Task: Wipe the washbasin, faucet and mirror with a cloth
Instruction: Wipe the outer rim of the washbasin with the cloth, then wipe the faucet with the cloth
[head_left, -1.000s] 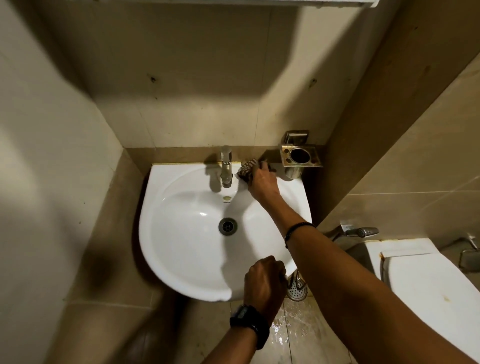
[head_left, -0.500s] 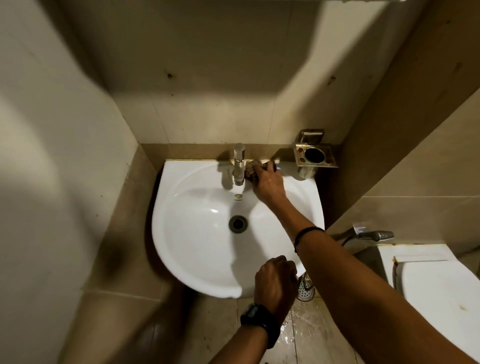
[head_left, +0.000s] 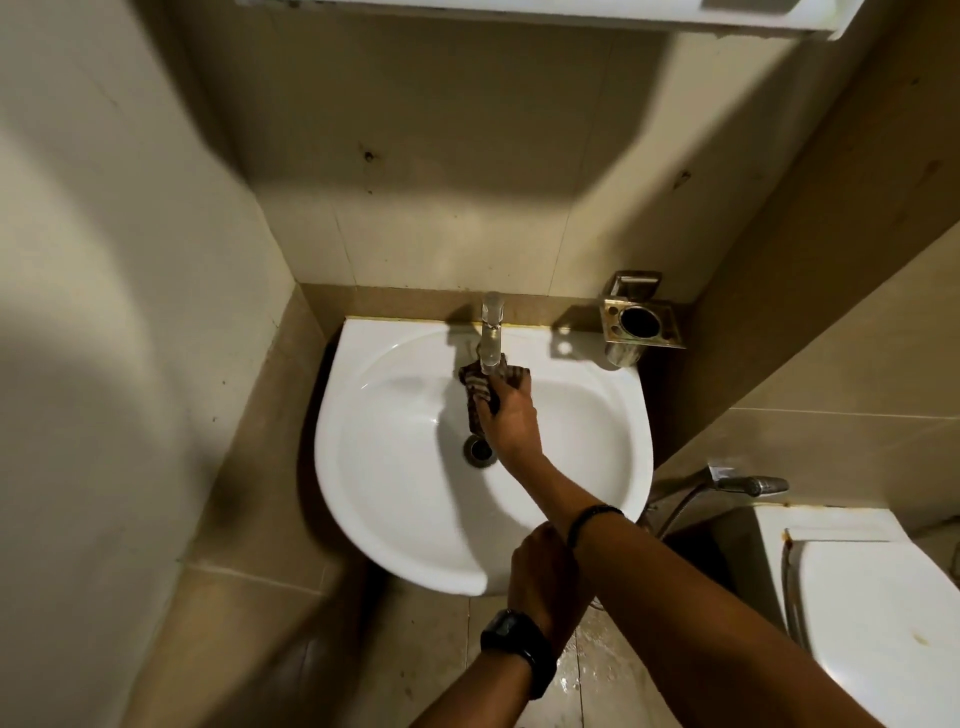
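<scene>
Cloth (head_left: 480, 392), dark, striped and crumpled, was held bunched in the grip of the right hand (head_left: 511, 421) and pressed against the spout of the faucet (head_left: 491, 340), a slim upright metal column at the back of the washbasin (head_left: 395, 499). The left hand (head_left: 543, 577) was curled at the near rim, though whether its grip was closed on the rim could not be told. Faucet wiping was judged under way, the smooth glossy white bowl looked clean, and the mirror, of which only a lower edge could be made out at the top, was judged still to be wiped.

R hand (head_left: 511, 415) fisted, L hand (head_left: 540, 577) curled
</scene>
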